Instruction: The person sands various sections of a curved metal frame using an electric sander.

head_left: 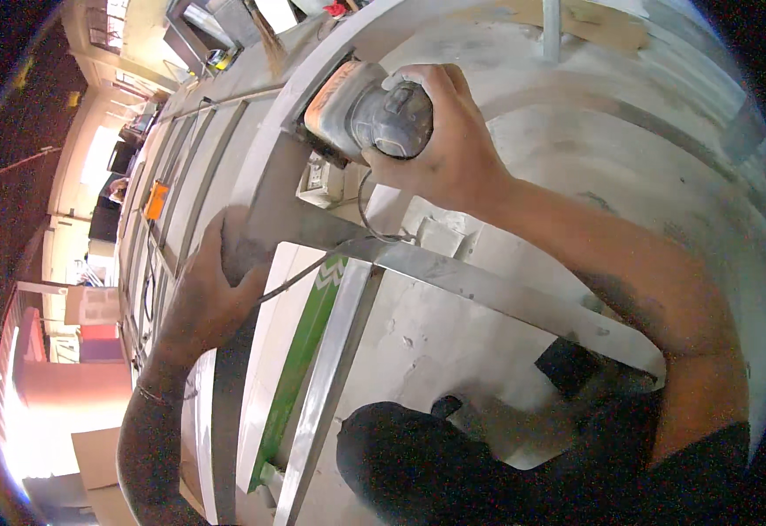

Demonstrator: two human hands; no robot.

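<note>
A person in a black sleeve [707,469] holds an orange-and-dark power sander [374,118] against a curved grey frame [265,171] in a workshop. The right hand [444,131] is clasped over the sander's rounded top, fingers curled across one side and thumb around the other, the forearm reaching in from the right. The tool sits tilted at the upper part of the frame, its orange end toward the grey surface. The left hand [212,285] rests lower on the same frame, thumb parted from the fingers; dust and shadow blur the fingertips, and I cannot tell whether they close around the edge. A thin cord [308,270] loops below the sander and runs toward the left hand, crossing a white panel with a green stripe [300,364]. Just beside the panel slants one bare metal bar [330,386]; another grey bar [506,294] stretches beneath the right forearm. Pale grey floor [427,342] shows between them, and a black rounded form [405,465] fills part of the foreground, too dark to make out. Beyond the frame, at left, an orange object [157,200] sits near a row of slender rails [216,145]. A straw broom [269,44] stands at the top, and a cardboard box [102,456] occupies the lower left corner.
</note>
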